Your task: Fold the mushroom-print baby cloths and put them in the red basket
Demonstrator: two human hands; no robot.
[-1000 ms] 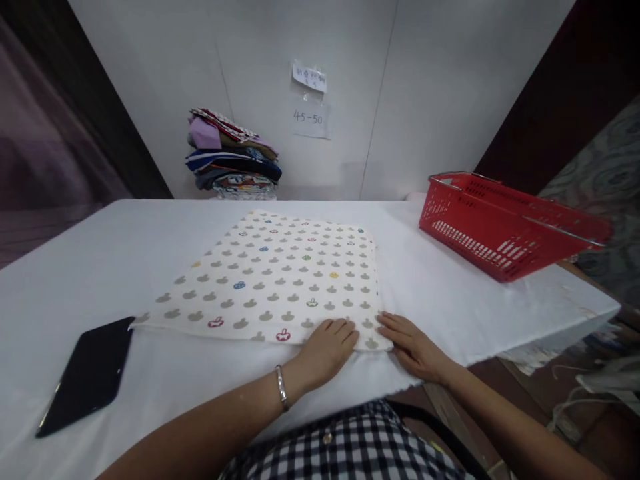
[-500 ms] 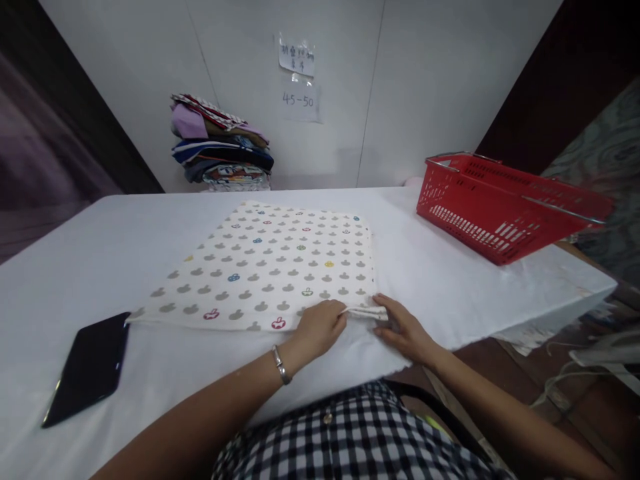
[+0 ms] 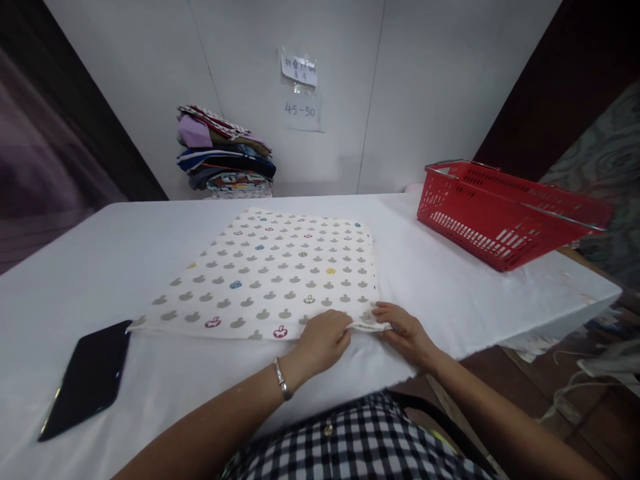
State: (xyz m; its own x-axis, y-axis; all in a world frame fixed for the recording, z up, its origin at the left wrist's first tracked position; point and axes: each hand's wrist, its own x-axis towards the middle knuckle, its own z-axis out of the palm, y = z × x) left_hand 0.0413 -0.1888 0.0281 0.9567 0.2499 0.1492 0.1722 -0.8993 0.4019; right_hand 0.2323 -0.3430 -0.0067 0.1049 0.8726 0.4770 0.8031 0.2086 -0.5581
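- Head view is showing one printed cloth [image 3: 280, 273], cream with rows of small grey and coloured motifs. It is lying folded flat in the middle of the worktop [image 3: 100, 267], with its near edge just in front of the person.
- Two bare hands are meeting at the cloth's near right corner.
- One left hand [image 3: 323, 337] is curling its fingers over the near hem, its grip closing on the cloth's edge. One metal bracelet [image 3: 281, 379] is sitting on that wrist.
- One right hand [image 3: 406, 331] is pinching the corner itself between thumb and fingers, its grip also closing on the cloth. A short strip of hem is stretching between the two hands.
- One black smartphone [image 3: 85, 377] is lying face up at the near left, just beside the cloth's left corner without touching it.
- One red plastic shopping basket [image 3: 500, 220] is standing on the far right of the worktop, well apart from the cloth.
- One stack of folded fabrics [image 3: 225, 157] in mixed colours is leaning against the wall [image 3: 425, 80] at the far edge.
- Two paper notes are hanging on that pale wall, an upper note [image 3: 299, 69] and a lower note [image 3: 303, 113] reading "45-50".
- A white sheet is covering the whole worktop.
- A checked shirt [image 3: 350, 447] is showing at the bottom edge.
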